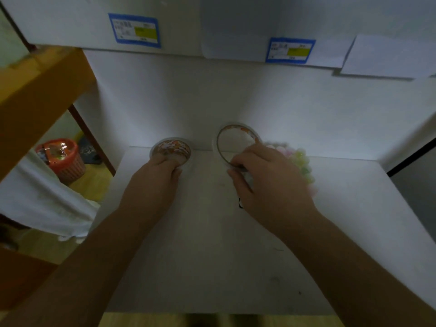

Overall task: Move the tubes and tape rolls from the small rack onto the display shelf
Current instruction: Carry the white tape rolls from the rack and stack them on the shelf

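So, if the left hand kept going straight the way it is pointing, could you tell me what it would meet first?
The left hand points toward the back of the shelf, its grip already on a patterned tape roll. Beyond the roll, the first thing would probably be the white back wall, though depth is hard to judge.

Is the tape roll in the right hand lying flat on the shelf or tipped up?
Tipped up. The tape roll in the right hand shows its open ring facing the camera, far rim raised above the shelf.

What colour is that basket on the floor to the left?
Orange-red basket, seen in the head view, the only one.
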Demonstrator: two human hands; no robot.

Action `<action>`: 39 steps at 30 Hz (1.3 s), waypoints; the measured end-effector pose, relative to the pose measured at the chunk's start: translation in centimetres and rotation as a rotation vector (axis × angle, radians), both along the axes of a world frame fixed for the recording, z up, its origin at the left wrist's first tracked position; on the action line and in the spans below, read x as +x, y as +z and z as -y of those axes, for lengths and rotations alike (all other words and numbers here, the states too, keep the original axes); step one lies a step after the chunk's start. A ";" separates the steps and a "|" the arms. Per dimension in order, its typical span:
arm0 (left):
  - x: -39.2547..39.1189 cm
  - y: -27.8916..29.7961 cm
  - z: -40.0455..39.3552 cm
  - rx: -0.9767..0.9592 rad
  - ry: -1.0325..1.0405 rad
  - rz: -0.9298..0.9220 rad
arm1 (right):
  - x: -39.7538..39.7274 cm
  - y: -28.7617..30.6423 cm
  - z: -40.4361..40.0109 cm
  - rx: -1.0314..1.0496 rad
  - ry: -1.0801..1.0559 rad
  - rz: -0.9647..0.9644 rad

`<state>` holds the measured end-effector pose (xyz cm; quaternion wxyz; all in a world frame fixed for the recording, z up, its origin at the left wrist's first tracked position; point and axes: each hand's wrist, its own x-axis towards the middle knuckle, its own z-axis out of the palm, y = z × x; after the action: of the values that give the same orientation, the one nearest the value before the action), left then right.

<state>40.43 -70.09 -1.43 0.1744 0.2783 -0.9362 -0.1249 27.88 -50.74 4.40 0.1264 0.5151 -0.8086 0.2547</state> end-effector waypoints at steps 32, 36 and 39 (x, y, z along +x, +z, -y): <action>2.4 -0.8 -0.1 0.117 0.106 -0.340 | 1.1 -4.1 13.2 0.282 0.222 -0.058; 2.5 -0.8 0.1 0.112 0.098 -0.346 | 0.9 -4.2 13.2 0.296 0.238 -0.044; 2.5 -0.6 0.3 0.097 0.113 -0.334 | 0.8 -4.0 13.4 0.326 0.238 -0.055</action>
<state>42.98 -70.44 -2.04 0.3204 0.3139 -0.8701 -0.2045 28.72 -64.17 0.45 0.0322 0.6272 -0.7690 0.1194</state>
